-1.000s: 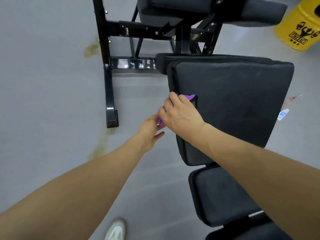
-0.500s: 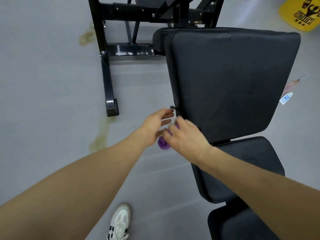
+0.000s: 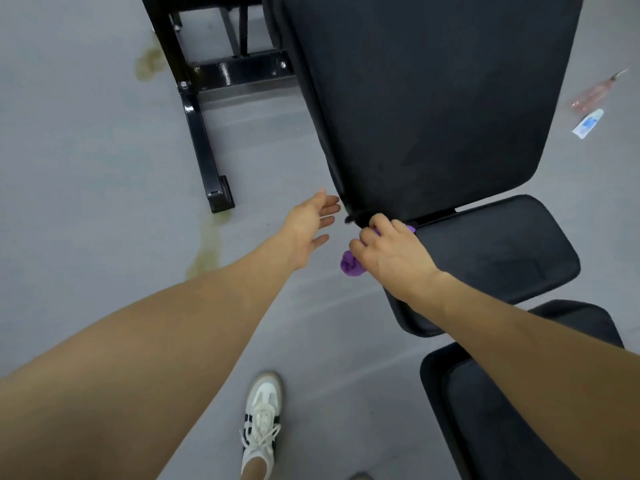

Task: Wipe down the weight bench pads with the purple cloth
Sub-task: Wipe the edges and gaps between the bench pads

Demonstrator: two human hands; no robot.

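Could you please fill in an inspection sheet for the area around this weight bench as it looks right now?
Surface: grey floor with yellowish stains beside the black frame foot.
Job's things: large back pad, seat pad below it, a further pad nearest; purple cloth bunched at the back pad's lower corner.
Clutter: small white and blue tube and a reddish item on the floor.
Hands: right hand grips the cloth; left hand open, fingers spread, holding nothing.
Cables: nothing seen.
Surroundings: white shoe.
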